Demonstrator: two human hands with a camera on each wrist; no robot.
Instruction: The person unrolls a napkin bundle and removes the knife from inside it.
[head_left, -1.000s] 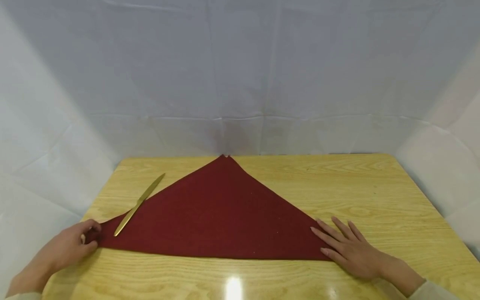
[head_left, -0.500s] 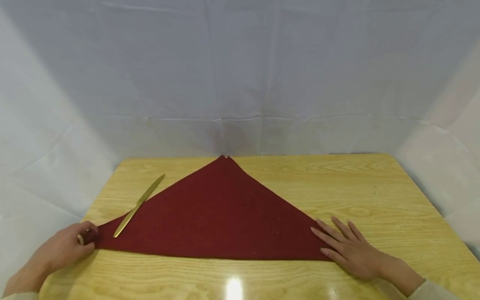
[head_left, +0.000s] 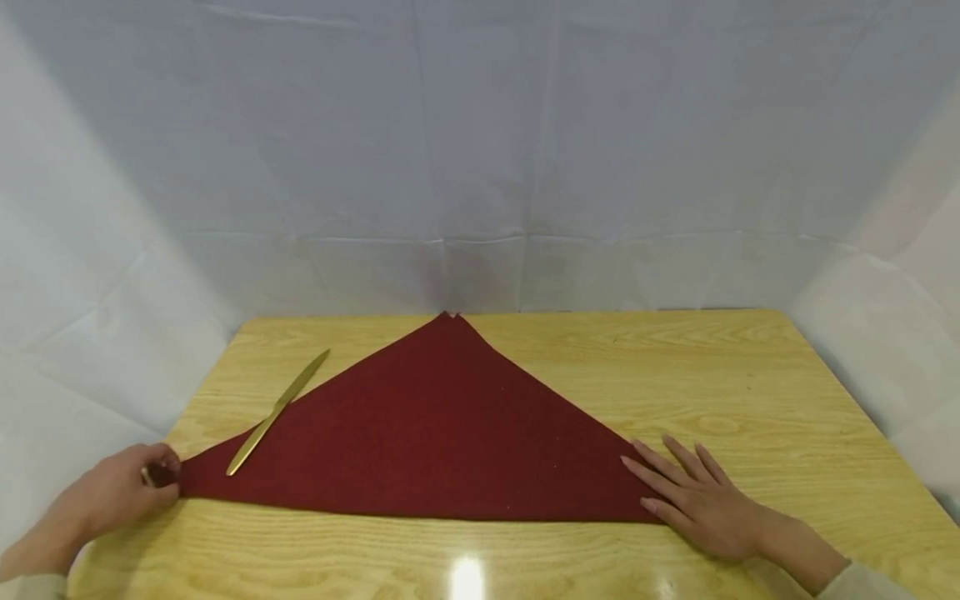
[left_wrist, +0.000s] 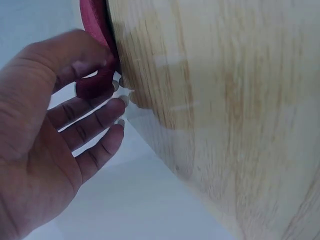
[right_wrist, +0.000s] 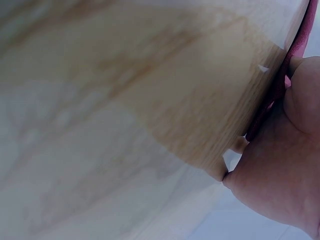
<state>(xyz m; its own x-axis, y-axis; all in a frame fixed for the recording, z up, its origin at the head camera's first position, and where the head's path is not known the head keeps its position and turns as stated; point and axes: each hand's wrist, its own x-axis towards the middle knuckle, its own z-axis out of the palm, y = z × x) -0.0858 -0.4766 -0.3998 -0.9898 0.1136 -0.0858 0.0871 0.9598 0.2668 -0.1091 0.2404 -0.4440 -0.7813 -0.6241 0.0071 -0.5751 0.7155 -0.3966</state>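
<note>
A dark red cloth napkin (head_left: 442, 425) lies folded into a large triangle, its peak at the table's far edge. My left hand (head_left: 123, 492) pinches the napkin's left corner between thumb and fingers. In the left wrist view, the red corner (left_wrist: 95, 85) shows between thumb and index finger, the other fingers spread loosely below. Flat on the napkin's right corner rests my right hand (head_left: 705, 504), fingers straight and spread. A gold table knife (head_left: 277, 412) lies slanted across the napkin's left slope, its handle on the cloth and its blade tip over bare wood.
The light wood table (head_left: 750, 400) has rounded far corners. White sheeting (head_left: 480, 167) hangs behind it and on both sides. My left hand is close to the table's left edge.
My left hand has moved a little to the left, drawing the napkin's corner with it. The right hand and the peak stay in place; the knife has barely shifted.
</note>
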